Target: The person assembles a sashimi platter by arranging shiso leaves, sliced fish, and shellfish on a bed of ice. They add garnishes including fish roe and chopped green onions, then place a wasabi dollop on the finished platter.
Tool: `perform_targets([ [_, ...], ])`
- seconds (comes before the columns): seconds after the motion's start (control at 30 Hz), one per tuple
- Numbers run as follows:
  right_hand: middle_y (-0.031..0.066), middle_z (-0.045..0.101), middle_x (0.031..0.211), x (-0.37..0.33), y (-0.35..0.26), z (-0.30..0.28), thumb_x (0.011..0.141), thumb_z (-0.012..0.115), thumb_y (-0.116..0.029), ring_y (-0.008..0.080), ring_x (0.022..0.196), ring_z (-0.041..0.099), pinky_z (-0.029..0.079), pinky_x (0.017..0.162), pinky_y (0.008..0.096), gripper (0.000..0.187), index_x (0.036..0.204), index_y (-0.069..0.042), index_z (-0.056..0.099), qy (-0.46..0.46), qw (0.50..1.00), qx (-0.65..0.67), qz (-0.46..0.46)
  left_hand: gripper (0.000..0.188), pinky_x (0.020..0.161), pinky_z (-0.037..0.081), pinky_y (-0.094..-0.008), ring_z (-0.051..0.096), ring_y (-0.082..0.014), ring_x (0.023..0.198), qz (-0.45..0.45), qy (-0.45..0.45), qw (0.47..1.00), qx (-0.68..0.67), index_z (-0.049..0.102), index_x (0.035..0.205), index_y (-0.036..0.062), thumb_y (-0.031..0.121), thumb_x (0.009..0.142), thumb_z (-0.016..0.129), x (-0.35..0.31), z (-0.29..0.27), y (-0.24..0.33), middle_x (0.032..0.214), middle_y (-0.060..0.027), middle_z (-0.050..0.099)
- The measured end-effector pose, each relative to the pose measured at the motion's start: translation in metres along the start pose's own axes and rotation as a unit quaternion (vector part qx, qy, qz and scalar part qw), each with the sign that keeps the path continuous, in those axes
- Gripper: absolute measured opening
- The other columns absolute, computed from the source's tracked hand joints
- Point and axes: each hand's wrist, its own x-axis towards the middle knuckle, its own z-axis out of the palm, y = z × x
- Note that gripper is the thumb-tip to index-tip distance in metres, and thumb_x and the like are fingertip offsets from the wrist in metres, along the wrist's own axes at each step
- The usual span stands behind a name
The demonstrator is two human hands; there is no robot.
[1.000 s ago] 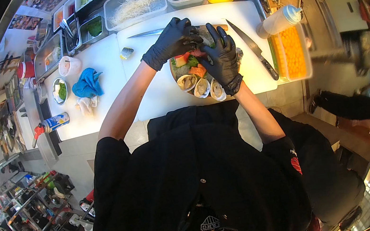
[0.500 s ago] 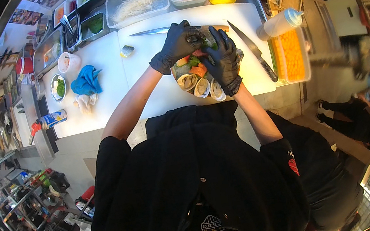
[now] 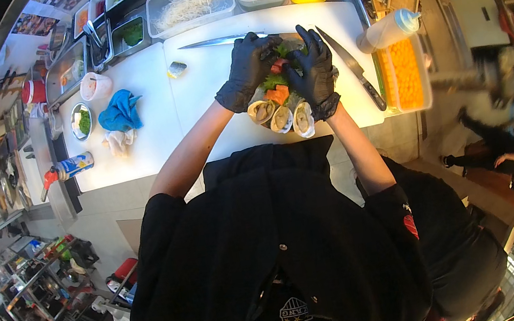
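Observation:
Both my hands wear black gloves and work over a seafood platter on the white cutting board. Opened oysters sit along its near edge, with orange salmon pieces, a green leaf and red fish behind them. My left hand is at the platter's left side, fingers curled in by the red fish; whatever they pinch is hidden. Over the right side lies my right hand, its fingers stretched out and the thumb apart, close to the greens. The hands cover much of the platter.
A dark-handled knife lies right of my hands; another long blade is behind them. A small fish piece, blue cloth and torch canister are leftward. A squeeze bottle stands by a tub of orange cubes.
My left hand has shifted slightly right and lower, closer to the red fish. My right hand has moved slightly right, showing more of the platter's middle. In the background, a person at right has moved.

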Motion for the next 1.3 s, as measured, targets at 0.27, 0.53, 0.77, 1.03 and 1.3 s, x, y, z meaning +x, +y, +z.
perform_targets([
  [0.27, 0.0086, 0.056, 0.142, 0.025, 0.030, -0.009, 0.077, 0.082, -0.019, 0.0347, 0.135, 0.046, 0.037, 0.112, 0.0495, 0.037, 0.111, -0.010, 0.070, -0.082, 0.996, 0.013, -0.009, 0.057, 0.085, 0.041, -0.0455, 0.061, -0.0277, 0.097, -0.026, -0.076, 0.993, 0.091, 0.071, 0.125, 0.0169, 0.026, 0.073, 0.089, -0.012, -0.019, 0.021, 0.101, -0.0051, 0.073],
  [0.53, 0.0042, 0.058, 0.137, 0.035, 0.028, -0.021, 0.076, 0.083, -0.027, 0.0287, 0.132, 0.046, 0.036, 0.112, 0.0459, 0.033, 0.105, -0.016, 0.073, -0.074, 0.993, 0.012, -0.090, 0.049, 0.092, 0.034, -0.0491, 0.054, -0.0291, 0.113, -0.039, -0.052, 0.984, 0.165, 0.072, 0.114, 0.0170, 0.028, 0.069, 0.088, -0.024, -0.021, 0.026, 0.117, -0.0036, 0.066],
  [0.77, 0.0073, 0.055, 0.148, 0.030, 0.028, -0.010, 0.074, 0.084, -0.021, 0.0373, 0.142, 0.041, 0.029, 0.119, 0.0511, 0.020, 0.087, -0.013, 0.072, -0.076, 0.995, 0.012, -0.068, 0.039, 0.098, 0.029, -0.0539, 0.046, -0.0312, 0.123, -0.036, -0.015, 0.977, 0.211, 0.075, 0.106, 0.0163, 0.026, 0.070, 0.085, -0.035, -0.001, 0.024, 0.127, -0.0044, 0.059],
  [1.03, 0.0076, 0.053, 0.149, 0.026, 0.037, -0.007, 0.078, 0.079, -0.021, 0.0359, 0.142, 0.040, 0.030, 0.118, 0.0510, 0.017, 0.093, -0.015, 0.074, -0.077, 0.994, 0.004, -0.075, 0.039, 0.102, 0.030, -0.0539, 0.054, -0.0277, 0.117, 0.020, -0.065, 0.980, 0.189, 0.075, 0.115, 0.0255, 0.019, 0.076, 0.080, -0.028, 0.000, 0.029, 0.122, -0.0043, 0.064],
  [1.3, 0.0055, 0.054, 0.146, 0.025, 0.040, -0.005, 0.081, 0.075, -0.024, 0.0297, 0.139, 0.041, 0.028, 0.117, 0.0470, 0.033, 0.114, -0.022, 0.074, -0.084, 0.993, -0.033, -0.078, 0.052, 0.101, 0.033, -0.0529, 0.056, -0.0252, 0.114, 0.099, -0.098, 0.957, 0.254, 0.071, 0.131, 0.0360, 0.020, 0.082, 0.077, -0.024, -0.007, 0.019, 0.116, -0.0041, 0.067],
])
